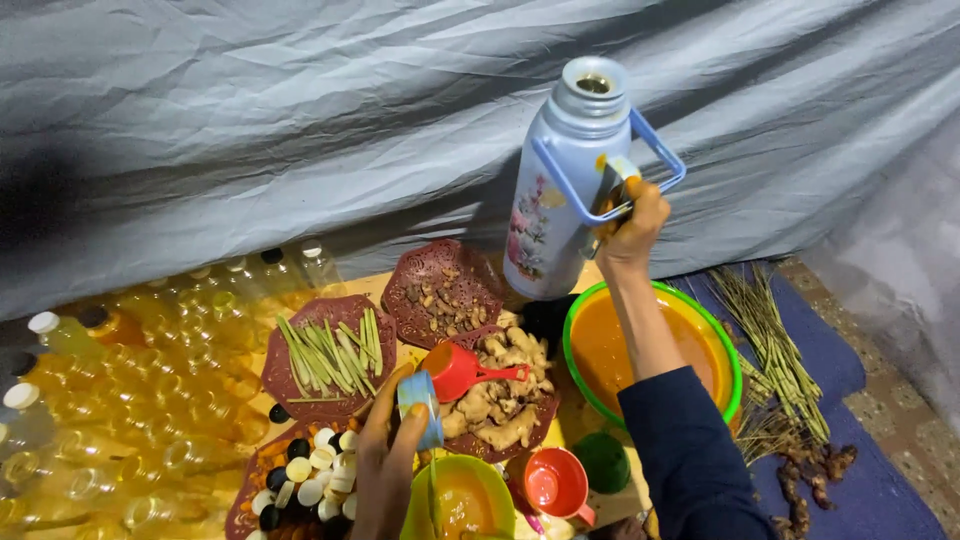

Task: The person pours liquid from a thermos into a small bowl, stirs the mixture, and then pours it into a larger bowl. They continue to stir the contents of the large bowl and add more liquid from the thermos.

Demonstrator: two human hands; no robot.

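My right hand grips the blue handle of a pale blue flowered thermos flask and holds it raised, uncapped, above the table beside a green-rimmed basin of orange liquid. My left hand is closed on a blue cup-shaped flask lid over a yellow-green bowl of orange liquid. A red funnel lies on a dark red tray of ginger roots.
Dark red trays hold lemongrass sticks, brown spice pieces and bottle caps. Several filled plastic bottles lie at the left. An orange-red cup stands near the front. Lemongrass stalks lie on blue cloth. A grey tarp hangs behind.
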